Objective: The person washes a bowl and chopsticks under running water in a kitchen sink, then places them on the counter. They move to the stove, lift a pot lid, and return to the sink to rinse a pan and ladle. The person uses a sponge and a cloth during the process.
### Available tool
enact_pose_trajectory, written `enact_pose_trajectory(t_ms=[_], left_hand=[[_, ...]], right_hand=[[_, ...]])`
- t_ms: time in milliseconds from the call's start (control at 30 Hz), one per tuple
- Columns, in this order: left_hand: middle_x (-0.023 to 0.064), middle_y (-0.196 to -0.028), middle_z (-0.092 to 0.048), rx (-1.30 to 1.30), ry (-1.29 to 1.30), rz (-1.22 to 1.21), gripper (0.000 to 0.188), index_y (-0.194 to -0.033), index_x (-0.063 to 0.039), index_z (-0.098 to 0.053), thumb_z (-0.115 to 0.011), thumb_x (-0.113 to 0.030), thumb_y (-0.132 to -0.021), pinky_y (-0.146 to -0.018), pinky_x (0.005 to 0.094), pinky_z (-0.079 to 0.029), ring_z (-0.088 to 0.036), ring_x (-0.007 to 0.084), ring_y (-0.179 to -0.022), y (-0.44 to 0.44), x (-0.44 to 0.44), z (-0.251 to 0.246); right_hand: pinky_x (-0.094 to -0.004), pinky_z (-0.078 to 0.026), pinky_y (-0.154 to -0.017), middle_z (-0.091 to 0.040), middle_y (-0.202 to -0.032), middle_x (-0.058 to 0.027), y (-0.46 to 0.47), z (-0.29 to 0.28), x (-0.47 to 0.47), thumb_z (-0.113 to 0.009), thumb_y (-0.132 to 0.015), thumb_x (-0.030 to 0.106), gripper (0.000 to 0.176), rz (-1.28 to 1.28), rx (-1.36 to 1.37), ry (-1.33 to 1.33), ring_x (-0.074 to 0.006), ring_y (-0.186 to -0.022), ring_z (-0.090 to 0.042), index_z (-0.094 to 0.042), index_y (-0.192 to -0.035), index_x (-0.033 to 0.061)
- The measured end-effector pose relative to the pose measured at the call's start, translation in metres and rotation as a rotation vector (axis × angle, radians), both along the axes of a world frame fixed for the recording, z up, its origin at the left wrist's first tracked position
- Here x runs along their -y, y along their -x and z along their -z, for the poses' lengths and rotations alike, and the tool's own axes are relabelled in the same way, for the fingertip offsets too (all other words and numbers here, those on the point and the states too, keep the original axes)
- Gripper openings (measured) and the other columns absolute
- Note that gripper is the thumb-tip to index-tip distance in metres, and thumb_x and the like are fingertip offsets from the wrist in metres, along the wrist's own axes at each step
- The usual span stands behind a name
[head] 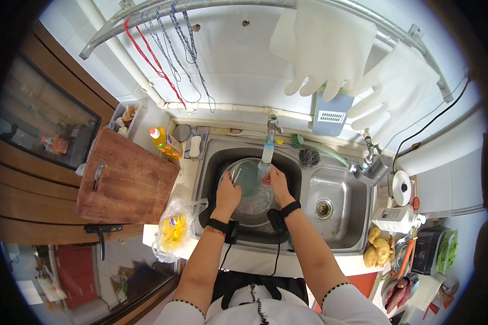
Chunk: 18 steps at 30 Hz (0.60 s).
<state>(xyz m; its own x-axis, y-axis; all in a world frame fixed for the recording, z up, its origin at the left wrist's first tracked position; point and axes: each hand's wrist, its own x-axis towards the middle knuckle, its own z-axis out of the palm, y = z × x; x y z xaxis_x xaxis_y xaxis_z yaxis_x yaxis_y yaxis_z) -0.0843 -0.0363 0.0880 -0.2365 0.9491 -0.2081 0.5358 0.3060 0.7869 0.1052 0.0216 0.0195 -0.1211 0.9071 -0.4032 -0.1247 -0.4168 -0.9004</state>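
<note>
Water runs from the faucet's plastic extension nozzle [264, 164] into a large clear bowl [250, 221] in the sink's left basin. My left hand [228, 196] is closed on a slim, shiny metal utensil [236, 175], its exact kind unclear, over the bowl's left side. On the right of the stream, my right hand [279, 185] has its fingertips close to the nozzle and falling water; whether it holds something is unclear. A greenish round item [249, 178], perhaps a strainer or dish, shows inside the bowl between the hands. Both wrists wear black straps with small devices.
A wooden cutting board [126, 178], a dish soap bottle [165, 142] and a plastic bag [175, 231] are at left. Right of the basin are a steel scrubber [309, 157], a green brush [321, 148], the smaller basin [329, 195] and potatoes [378, 248]. White gloves [329, 44] hang above.
</note>
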Motion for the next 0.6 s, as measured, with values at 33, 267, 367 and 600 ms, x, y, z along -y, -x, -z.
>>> enact_pose_trajectory(t_ms=[33,267,367,600], left_hand=[[0.0329,-0.120,-0.059,-0.022,-0.018,-0.006,0.054,-0.135,0.003,-0.044,-0.054,-0.007,-0.084,-0.094,0.0498,-0.045,-0.058,0.0475,-0.110,0.002,0.002,0.001],[0.0309,-0.114,-0.062,-0.053,-0.008,-0.027,0.056,-0.135,0.006,-0.041,-0.056,-0.010,-0.083,-0.089,0.0476,-0.048,-0.061,0.0459,-0.104,0.011,0.005,0.023],[0.0293,-0.108,-0.064,0.007,0.015,-0.031,0.058,-0.136,0.005,-0.040,-0.057,-0.011,-0.083,-0.083,0.0462,-0.050,-0.066,0.0423,-0.096,0.007,0.002,0.038],[0.0283,-0.111,-0.063,0.261,0.242,-0.058,0.066,-0.142,0.007,-0.034,-0.058,-0.015,-0.085,-0.077,0.0437,-0.051,-0.068,0.0347,-0.086,-0.011,-0.004,0.029]], right_hand=[[-0.0299,-0.053,-0.076,-0.067,-0.093,-0.0066,0.003,0.001,-0.002,-0.047,-0.103,0.042,0.046,0.065,-0.138,0.049,-0.0170,-0.091,-0.066,-0.063,-0.098,-0.0004],[-0.0359,-0.053,-0.096,-0.063,-0.117,-0.0154,0.006,0.002,-0.015,-0.043,-0.106,0.024,0.035,0.120,-0.926,0.298,-0.0256,-0.110,-0.062,-0.054,-0.122,-0.0047],[-0.0363,-0.051,-0.102,-0.061,-0.122,-0.0181,0.009,-0.002,-0.016,-0.043,-0.105,0.019,0.034,0.104,-1.000,0.329,-0.0281,-0.115,-0.060,-0.050,-0.126,-0.0066],[-0.0413,-0.049,-0.106,-0.057,-0.125,-0.0223,-0.016,-0.037,0.016,-0.041,-0.104,0.010,0.034,0.294,-0.872,0.477,-0.0326,-0.117,-0.058,-0.045,-0.127,-0.0143]])
